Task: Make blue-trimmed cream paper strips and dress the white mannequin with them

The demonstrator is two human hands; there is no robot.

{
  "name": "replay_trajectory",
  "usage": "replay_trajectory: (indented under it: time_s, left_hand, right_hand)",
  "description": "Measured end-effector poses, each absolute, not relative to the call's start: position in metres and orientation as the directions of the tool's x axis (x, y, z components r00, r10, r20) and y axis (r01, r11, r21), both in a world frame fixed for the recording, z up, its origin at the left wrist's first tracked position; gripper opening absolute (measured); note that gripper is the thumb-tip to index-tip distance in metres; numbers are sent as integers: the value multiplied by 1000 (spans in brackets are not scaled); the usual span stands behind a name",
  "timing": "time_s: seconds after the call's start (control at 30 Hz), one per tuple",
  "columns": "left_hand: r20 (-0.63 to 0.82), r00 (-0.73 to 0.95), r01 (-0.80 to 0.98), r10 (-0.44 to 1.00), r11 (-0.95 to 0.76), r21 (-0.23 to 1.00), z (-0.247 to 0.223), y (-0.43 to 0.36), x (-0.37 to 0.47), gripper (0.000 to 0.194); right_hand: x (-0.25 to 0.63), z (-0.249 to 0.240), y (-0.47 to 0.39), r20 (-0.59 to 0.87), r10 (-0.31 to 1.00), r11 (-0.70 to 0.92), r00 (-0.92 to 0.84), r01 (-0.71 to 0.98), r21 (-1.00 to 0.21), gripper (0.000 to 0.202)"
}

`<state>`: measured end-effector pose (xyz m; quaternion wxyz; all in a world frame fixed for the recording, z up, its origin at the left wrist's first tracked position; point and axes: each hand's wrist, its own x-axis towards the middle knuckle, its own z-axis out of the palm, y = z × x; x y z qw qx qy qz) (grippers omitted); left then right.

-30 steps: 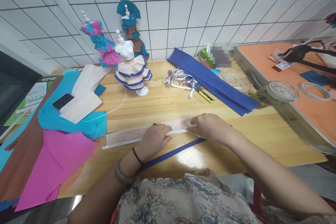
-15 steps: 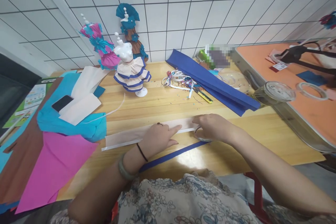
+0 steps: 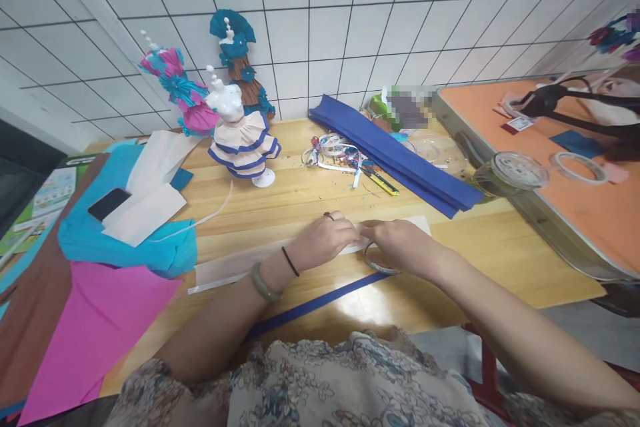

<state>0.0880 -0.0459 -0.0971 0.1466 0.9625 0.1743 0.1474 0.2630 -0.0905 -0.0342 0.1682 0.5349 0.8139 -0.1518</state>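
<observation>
Presently, a pale paper strip (image 3: 235, 261) is lying lengthwise on the tabletop (image 3: 500, 253), in front of the person, with a white tape band (image 3: 215, 283) running along its near edge. Over its middle part the left hand (image 3: 327, 240) is resting, fingers drawn together; whether this grip is pinching the paper, I cannot tell. Just beside it, the right hand (image 3: 400, 245) is gripping a tape roll (image 3: 383, 270). Nearer to the body, a narrow blue strip (image 3: 325, 303) is lying slantwise. Farther away, a yellow cutter (image 3: 381, 181) is lying beside a heap of clippings (image 3: 333, 147), and a long folded blue paper (image 3: 390, 157) is stretching behind them. On the right side, a clear round container (image 3: 515, 173) is standing by the orange table (image 3: 565, 203); its contents I cannot make out. Near the tiled wall, a green packet (image 3: 383, 110) is sitting, partly blurred. On the left side, a dark phone (image 3: 109, 204) is resting among coloured papers (image 3: 135, 253).
</observation>
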Motion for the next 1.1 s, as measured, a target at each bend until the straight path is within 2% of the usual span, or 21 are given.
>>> replay_trajectory:
  time_s: [0.1, 0.2, 0.4, 0.6, 0.77, 0.9, 0.97, 1.1]
  left_hand:
    - [283, 906, 194, 314, -904, 382, -111, -39, 96, 30]
    - [265, 908, 196, 324, -889, 414, -120, -38, 101, 29]
    - [193, 875, 297, 444, -807, 511, -126, -40, 103, 33]
    - [161, 866, 261, 473, -703, 661, -127, -36, 103, 46]
    - [262, 808, 166, 527, -632, 757, -114, -30, 96, 46]
    - [382, 660, 248, 647, -667, 702, -94, -33, 69, 39]
    - [428, 636, 317, 643, -722, 614, -87, -43, 48, 33]
    - [409, 635, 480, 655, -750, 456, -87, -81, 0, 26]
  right_hand:
    - [262, -35, -93, -427, 833, 394, -351, 919, 13, 19]
    - [263, -38, -96, -408, 848, 390, -339, 919, 47, 16]
    - [266, -40, -106, -331, 868, 394, -370, 919, 4, 17]
    - [268, -28, -113, -342, 868, 362, -361, 930, -63, 20]
    - [270, -27, -116, -339, 879, 301, -335, 942, -151, 22]
    - [270, -27, -115, -349, 883, 278, -313, 949, -147, 24]
    - [269, -26, -114, -356, 881, 278, -312, 950, -145, 25]
    - [270, -25, -111, -358, 879, 285, -314, 949, -133, 25]
